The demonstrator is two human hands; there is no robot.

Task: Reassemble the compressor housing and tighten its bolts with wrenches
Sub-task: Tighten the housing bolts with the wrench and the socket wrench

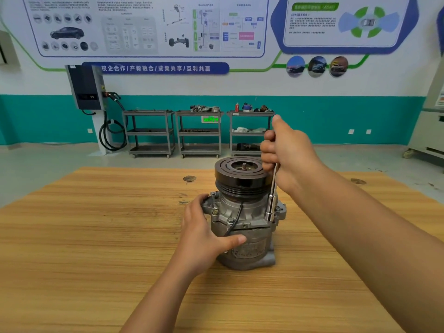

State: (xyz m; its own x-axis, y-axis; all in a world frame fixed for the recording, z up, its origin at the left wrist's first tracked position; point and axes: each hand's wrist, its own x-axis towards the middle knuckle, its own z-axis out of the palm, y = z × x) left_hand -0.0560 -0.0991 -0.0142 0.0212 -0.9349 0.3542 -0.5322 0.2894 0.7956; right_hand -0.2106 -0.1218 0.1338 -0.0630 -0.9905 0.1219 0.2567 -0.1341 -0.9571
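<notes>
A grey metal compressor [249, 236] stands upright on the wooden table [96, 236], its black grooved pulley [240, 176] on top. My left hand [204, 236] grips the housing from the left, thumb across its front and fingers round a mounting ear. My right hand [286, 152] grips the top of a slim chrome socket wrench [271, 200]. The wrench stands almost upright beside the pulley, and its socket end sits on a bolt at the housing's right flange. A flange bolt [214, 212] shows at the front left. A black wire [236, 217] runs down the housing front.
Dark stains [189, 178] mark the table's far side. Three grey shelf carts [199, 133] with parts stand against the teal wall behind. A wall charger with a coiled cable [110, 131] hangs to the left. A grey cabinet [427, 131] stands at the far right.
</notes>
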